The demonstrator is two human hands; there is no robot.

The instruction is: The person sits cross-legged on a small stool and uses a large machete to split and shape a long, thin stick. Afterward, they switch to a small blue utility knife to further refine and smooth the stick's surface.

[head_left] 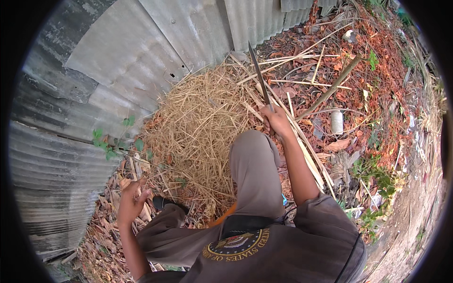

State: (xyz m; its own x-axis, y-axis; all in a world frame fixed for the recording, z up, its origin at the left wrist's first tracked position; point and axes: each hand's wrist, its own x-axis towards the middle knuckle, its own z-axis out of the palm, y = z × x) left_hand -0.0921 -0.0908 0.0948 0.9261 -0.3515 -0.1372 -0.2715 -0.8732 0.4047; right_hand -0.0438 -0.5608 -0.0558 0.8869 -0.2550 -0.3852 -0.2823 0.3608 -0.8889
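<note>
My right hand [278,122] is wrapped round the handle of a machete [259,74]. Its long dark blade points up and away toward the metal fence. Beside that hand lie several long, pale split bamboo strips [309,158], and my bent knee is just left of it. My left hand [132,203] hangs over dry leaves at the lower left, thumb and fingers apart, with nothing visible in it. Between the hands and the fence spreads a heap of thin straw-coloured shavings [198,122].
A corrugated metal fence [137,52] closes off the left and far side. A thick stick [332,87] slants up on the right, near a pale cylinder [337,122]. Reddish dry leaves [384,94] cover the ground there. Green leaves [106,144] grow by the fence.
</note>
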